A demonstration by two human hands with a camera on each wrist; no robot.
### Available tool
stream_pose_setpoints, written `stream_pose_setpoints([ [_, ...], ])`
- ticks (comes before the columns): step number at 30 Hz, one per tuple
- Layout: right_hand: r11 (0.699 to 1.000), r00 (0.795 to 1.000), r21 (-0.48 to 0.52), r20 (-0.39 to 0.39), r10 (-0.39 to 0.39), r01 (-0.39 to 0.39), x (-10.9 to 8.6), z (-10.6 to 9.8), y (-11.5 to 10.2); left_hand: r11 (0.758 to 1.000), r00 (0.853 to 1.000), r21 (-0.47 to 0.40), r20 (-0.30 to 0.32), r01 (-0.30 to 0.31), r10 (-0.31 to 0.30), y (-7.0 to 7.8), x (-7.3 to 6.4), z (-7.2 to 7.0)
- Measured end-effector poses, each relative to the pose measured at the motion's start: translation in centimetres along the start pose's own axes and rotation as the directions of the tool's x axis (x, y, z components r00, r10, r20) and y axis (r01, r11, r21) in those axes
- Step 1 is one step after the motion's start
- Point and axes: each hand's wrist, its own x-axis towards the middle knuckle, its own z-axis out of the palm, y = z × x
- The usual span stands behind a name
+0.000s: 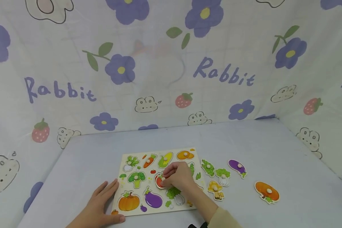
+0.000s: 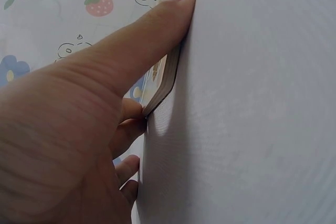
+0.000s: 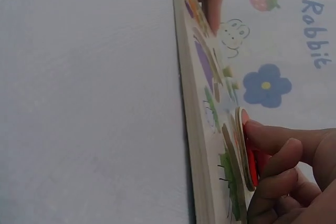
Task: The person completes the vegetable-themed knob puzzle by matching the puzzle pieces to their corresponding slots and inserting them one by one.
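Observation:
A wooden vegetable puzzle board (image 1: pixel 155 211) lies on the table. With thumb and fingers my right hand (image 1: pixel 179 179) pinches a red tomato puzzle piece (image 1: pixel 158 181) over the board's middle. In the right wrist view the tomato piece (image 3: pixel 252 166) stands tilted just off the board's surface; the hand hides part of it. My left hand (image 1: pixel 101 202) rests at the board's near left corner, thumb on the front edge, fairly straight fingers along the left side. Knobbed pieces sit in the board, among them broccoli (image 1: pixel 136 182), carrot (image 1: pixel 149 162) and corn (image 1: pixel 165 160).
Right of the board lie loose knobbed pieces: a green leafy one (image 1: pixel 207 167), a cabbage (image 1: pixel 223 176), a mushroom (image 1: pixel 215 190), an eggplant (image 1: pixel 237 167) and a pumpkin (image 1: pixel 267 192). Behind the pale table (image 1: pixel 102 148) hangs a printed curtain (image 1: pixel 159 76).

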Motion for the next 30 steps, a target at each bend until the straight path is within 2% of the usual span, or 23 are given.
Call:
stream_pose_setpoints([
  [7, 0.999, 1.0, -0.044, -0.016, -0.002, 0.002, 0.4, 0.5, 0.2, 1.0, 1.0, 0.027, 0.003, 0.012, -0.012, 0.3, 0.0, -0.1],
  [14, 0.994, 0.997, -0.102, -0.068, -0.042, 0.035, 0.8, 0.9, 0.1, 1.0, 1.0, 0.017, 0.014, -0.013, 0.012, 0.2, -0.1, -0.1],
  [18, 0.987, 0.995, -0.152, -0.076, -0.061, 0.048, 1.2, 1.1, 0.4, 1.0, 1.0, 0.014, 0.016, 0.002, -0.002, 0.2, 0.1, 0.0],
  [25, 0.987, 0.998, -0.159, -0.063, 0.024, -0.034, 1.5, 1.1, 0.2, 1.0, 1.0, 0.008, 0.018, 0.015, -0.015, 0.4, 0.0, 0.0],
  [30, 0.985, 0.998, -0.164, -0.052, 0.042, -0.05, 1.6, 1.1, 0.0, 1.0, 0.999, 0.0, 0.013, 0.031, -0.031, 0.3, 0.0, 0.1],
])
